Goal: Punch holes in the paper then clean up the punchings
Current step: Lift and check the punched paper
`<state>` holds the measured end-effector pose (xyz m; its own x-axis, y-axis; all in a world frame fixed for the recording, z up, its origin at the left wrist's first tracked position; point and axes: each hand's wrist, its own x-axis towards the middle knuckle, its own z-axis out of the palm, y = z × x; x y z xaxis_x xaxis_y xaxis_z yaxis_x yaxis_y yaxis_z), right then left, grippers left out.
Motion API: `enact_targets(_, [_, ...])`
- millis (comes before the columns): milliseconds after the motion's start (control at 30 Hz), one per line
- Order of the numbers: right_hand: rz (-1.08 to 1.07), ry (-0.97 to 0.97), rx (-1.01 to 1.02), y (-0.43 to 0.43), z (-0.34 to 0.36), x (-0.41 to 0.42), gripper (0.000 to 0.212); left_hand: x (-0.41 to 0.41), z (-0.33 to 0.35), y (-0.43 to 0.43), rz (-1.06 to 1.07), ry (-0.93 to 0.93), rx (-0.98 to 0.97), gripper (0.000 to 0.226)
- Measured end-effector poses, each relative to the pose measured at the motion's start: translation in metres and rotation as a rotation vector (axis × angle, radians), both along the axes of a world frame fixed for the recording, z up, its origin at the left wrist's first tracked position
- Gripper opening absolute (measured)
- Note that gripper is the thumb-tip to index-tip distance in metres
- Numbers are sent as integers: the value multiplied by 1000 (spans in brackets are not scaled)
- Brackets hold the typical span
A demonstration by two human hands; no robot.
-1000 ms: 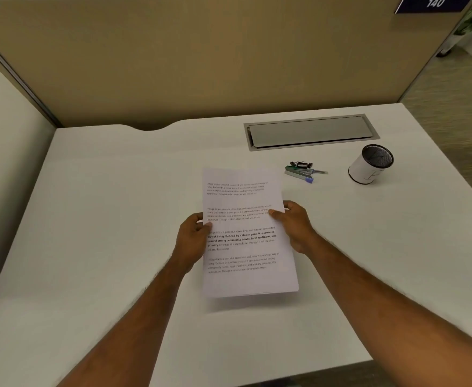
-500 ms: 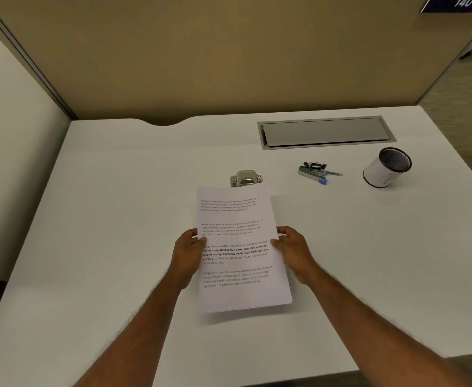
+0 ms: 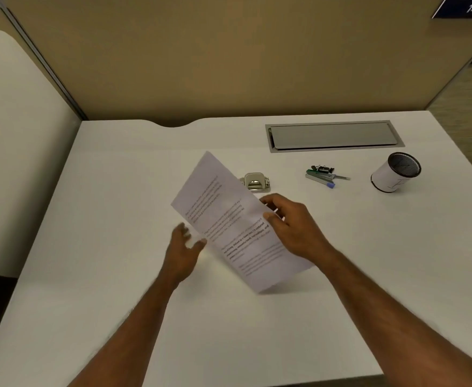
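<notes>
Head view: the task looks barely begun. The printed paper [image 3: 233, 222] shows no holes, no punchings lie on the white bench [image 3: 117, 191], and the hole punch [image 3: 255, 182] sits unused just behind the sheet. The right hand [image 3: 293, 224] pinches the paper's right edge and holds it above the bench; the left hand [image 3: 184, 247] is loosely open beside its lower left edge, barely touching if at all. Half a second ago both hands gripped the sheet squarely; now it is turned counterclockwise and tilted.

Soft even light; faint shadows; edges bowed; slight motion blur.
</notes>
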<state>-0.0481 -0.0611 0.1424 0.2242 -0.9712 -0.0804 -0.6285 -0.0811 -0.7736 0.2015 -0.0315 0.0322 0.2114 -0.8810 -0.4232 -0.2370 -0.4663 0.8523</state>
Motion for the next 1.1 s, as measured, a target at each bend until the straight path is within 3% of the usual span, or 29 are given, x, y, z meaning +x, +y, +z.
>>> enact_targets(133, [198,305,-145,-11,29,6,26,15,34,-28,33,-250,-433,90])
enact_targets(200, [264,407,-193,-15,37,10,29,19,60,-42,-39,-248,-536,85])
enact_targets(367, [297,521,-215,-23,42,13,32,14,77,-53,-158,32,-469,21])
enact_targets(700, [85,595,-182,-28,16,-62,15,-18,46,-33,-7,-66,-558,13])
enact_targets(1100, [95,623,-136,-29,-1,-63,25,-31,27,-36,32,-18,-490,17])
